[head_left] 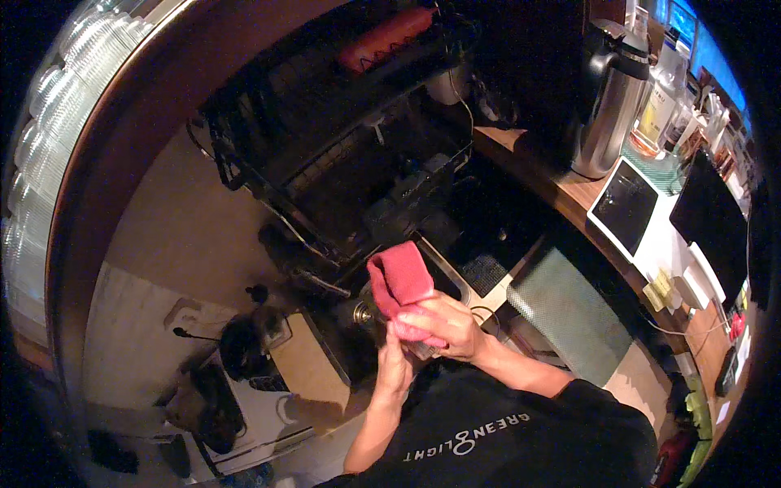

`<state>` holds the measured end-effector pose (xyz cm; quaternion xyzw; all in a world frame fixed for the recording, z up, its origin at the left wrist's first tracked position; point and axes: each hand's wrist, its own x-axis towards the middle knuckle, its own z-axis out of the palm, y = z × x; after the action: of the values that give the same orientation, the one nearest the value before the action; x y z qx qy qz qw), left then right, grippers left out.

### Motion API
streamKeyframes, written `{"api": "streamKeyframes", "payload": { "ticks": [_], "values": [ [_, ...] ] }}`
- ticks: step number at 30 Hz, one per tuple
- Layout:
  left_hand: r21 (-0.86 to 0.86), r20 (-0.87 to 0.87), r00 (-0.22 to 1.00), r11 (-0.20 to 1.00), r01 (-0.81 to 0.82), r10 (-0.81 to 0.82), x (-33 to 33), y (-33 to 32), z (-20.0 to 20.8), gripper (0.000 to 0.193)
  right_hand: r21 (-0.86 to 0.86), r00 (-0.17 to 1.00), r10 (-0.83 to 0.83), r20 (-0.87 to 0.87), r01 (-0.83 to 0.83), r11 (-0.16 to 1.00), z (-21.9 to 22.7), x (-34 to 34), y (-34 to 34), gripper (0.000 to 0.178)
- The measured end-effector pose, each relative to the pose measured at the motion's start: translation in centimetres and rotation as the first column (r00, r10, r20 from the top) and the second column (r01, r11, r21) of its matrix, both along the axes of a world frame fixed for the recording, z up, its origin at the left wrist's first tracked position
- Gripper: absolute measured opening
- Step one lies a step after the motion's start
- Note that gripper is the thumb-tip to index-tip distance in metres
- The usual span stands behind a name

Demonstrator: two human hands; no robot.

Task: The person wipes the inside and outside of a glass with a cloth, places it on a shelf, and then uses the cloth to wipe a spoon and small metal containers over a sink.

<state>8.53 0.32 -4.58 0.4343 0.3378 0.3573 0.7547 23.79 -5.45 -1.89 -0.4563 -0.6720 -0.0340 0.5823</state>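
A pinkish-red cloth [399,276], folded thick, stands up from my hands at the middle of the view. My right hand [450,327] grips its lower part, with the fingers wrapped over it. Just left of it, my left hand [394,368] is closed, its fingertips against the cloth's lower edge. A small, pale, shiny piece shows between my palms under the cloth; what it belongs to is hidden. Close to the cloth's left side is a round, shiny metal part [362,311], too dim to name.
A black frame like a rack [325,163] stands ahead, with a red item [386,39] on top. On the right counter are a steel vacuum jug [606,106], a white-framed tablet [626,203] and bottles. Stacked clear glasses [61,106] line the left. A grey-green textured panel [569,301] lies right of my hands.
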Motion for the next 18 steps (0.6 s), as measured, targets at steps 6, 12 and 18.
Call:
{"api": "streamKeyframes", "payload": {
  "ticks": [6, 12, 18],
  "values": [
    [0.322, 0.138, 0.977, 0.94, 0.112, -0.163, 0.1, 0.7, 2.1, 0.066, -0.212, 0.805, -0.047, -0.591, -0.1, 0.972, -2.6, -3.0, -0.8, 0.051],
    [0.33, -0.117, 0.992, 0.94, 0.081, -0.045, 0.5, -0.1, 2.5, 0.064, -0.247, 0.869, -0.07, -0.489, -0.061, 0.967, -3.1, -1.7, 0.0, 0.049],
    [0.428, -0.397, 0.867, 0.775, 0.464, -0.3, -0.6, 1.3, 3.1, 0.057, -0.335, 0.929, 0.363, -0.066, -0.363, 0.869, 3.0, 2.9, -2.4, 0.056]
  ]
}}
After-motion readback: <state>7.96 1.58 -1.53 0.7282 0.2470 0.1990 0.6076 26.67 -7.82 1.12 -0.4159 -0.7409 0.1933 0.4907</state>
